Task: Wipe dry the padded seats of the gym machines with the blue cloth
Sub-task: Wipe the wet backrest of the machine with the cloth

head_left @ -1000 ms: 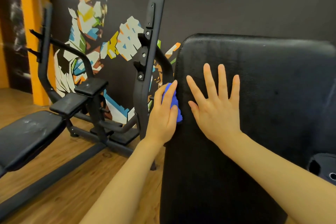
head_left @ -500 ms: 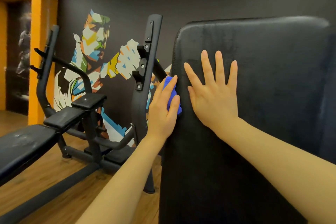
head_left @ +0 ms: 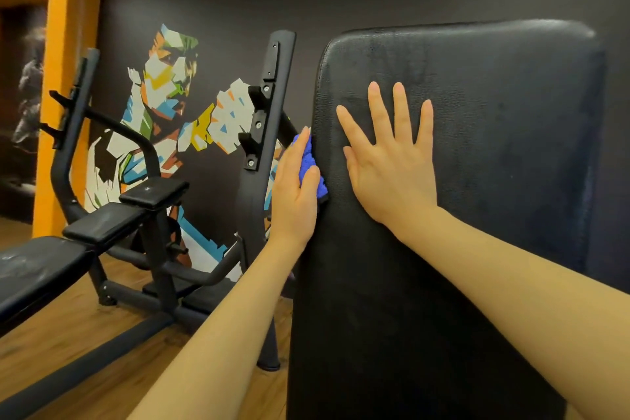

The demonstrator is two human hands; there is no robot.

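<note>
While left hand (head_left: pixel 294 191) presses blue cloth (head_left: pixel 310 164) | bench rack (head_left: pixel 262 133) just beside

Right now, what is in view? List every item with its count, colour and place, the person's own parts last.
padded backrest: 1, black, upright, right half of view
blue cloth: 1, blue, at the backrest's left edge, under the left hand
weight bench: 1, black pads and frame, lower left
rack upright: 1, black, left of the backrest
boxer mural: 1, multicoloured, on the dark wall
pillar: 1, orange, far left
floor: wood, brown
left hand: 1, presses the cloth to the pad's edge
right hand: 1, flat on the pad, fingers spread
</note>
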